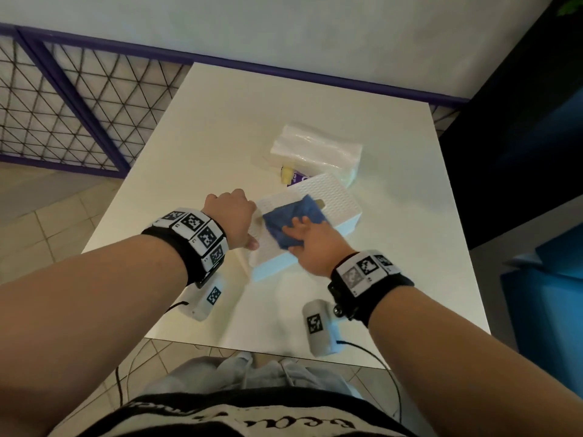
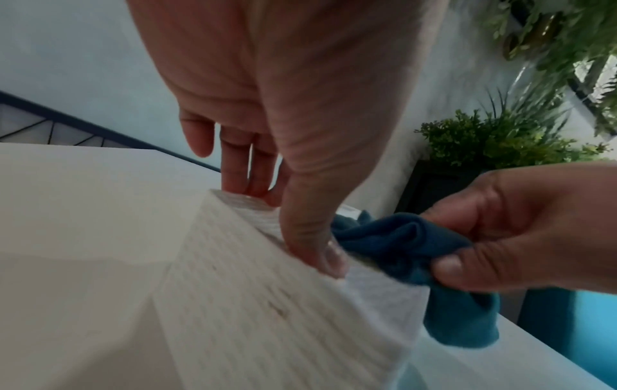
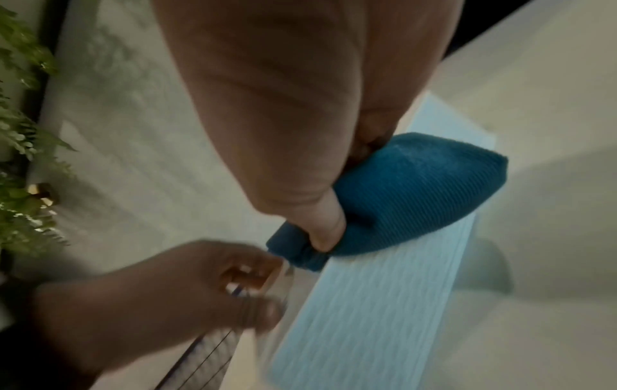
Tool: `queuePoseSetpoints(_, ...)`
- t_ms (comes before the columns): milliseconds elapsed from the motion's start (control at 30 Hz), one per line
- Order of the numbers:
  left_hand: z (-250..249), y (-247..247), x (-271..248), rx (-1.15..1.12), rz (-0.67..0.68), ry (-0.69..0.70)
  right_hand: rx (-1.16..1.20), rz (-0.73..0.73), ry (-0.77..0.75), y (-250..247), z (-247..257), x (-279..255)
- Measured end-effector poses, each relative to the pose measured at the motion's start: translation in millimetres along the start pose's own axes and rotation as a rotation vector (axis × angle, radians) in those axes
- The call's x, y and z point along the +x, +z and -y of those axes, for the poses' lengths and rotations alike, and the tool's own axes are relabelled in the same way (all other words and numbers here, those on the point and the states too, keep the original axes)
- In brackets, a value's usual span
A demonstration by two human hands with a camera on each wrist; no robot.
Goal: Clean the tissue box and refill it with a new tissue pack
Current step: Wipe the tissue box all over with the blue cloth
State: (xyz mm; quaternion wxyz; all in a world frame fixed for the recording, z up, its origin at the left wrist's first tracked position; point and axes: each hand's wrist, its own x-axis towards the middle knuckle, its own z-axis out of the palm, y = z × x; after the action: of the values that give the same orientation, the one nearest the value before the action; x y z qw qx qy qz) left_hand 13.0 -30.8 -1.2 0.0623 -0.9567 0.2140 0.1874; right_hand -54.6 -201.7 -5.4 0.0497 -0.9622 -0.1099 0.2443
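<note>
I judged cleaning underway: my right hand (image 1: 310, 244) gripped the cloth (image 1: 291, 220) on the box (image 1: 334, 197); my left hand's (image 1: 232, 216) fingers clasped its end. The pack (image 1: 315, 149) lay behind on the desk (image 1: 205, 146), refill pending.

head camera looks down from above and forward over the worktop (image 1: 220, 127), taking in both forearms, the far wall and the floor either side. left wrist camera sits right up close under the left hand (image 2: 284, 92), facing along its fingers (image 2: 233, 163) across the tissue box (image 2: 267, 316) toward the plants (image 2: 494, 137). right wrist camera is just as near, looking along the right hand (image 3: 284, 105) down onto the blue cloth (image 3: 417, 195), blurred. all three views share the box top, the cloth and both hands.
</note>
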Motion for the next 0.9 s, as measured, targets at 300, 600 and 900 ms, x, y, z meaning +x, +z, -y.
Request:
queuePoseSetpoints(300,-1.4,-2.5,-2.0,0.075,0.018,0.008,0.023,-0.047,0.099,-4.8,-52.8,-2.0)
queuePoseSetpoints(600,-55.6,-6.7,-8.9,-0.062,-0.110,0.223,0.939,-0.724,0.537,-5.3,-111.2,-29.4)
queuePoseSetpoints(900,-68.2,-10.1,13.3,-0.543,0.071,0.092,1.118,-0.796,0.460,-6.2,-95.2,-51.8)
